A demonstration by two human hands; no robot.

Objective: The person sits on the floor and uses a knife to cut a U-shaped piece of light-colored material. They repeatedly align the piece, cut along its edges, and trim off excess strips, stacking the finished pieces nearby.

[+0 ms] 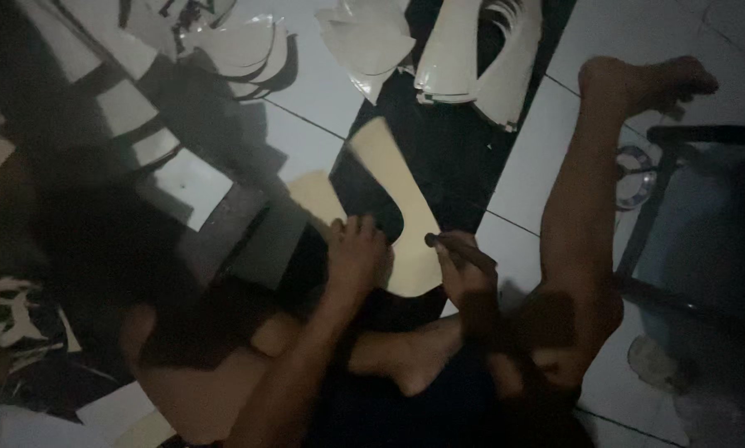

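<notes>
Dim room, pale tiled floor (546, 133), seen from above with a seated person's bare right leg (584, 191) stretched across the tiles. Black sheet (447, 141) laid flat on the floor; on it, a cream curved template (414, 207), partly on the sheet and partly under the hands. Left hand (357, 253): palm down, fingers extended and unclenched, pressing on the lower left part of the template. Right hand (465, 278): closed around a thin dark tool (447, 243), tip resting at the template's right edge, near the tile border. Stacks of pale cut pieces (472, 50) at the far end of the sheet, more pale curved pieces (244, 46) further left, a white square card (191, 187) at the left in shadow. Dark metal frame (679, 141) standing at the right, beside the leg. Step in hand, by judgement: tracing or scoring along the template edge onto the black sheet; too dim to tell which. Requirement for any further stroke: steady downward pressure from the left hand so the template cannot slide, tool tip kept tight against the edge.
</notes>
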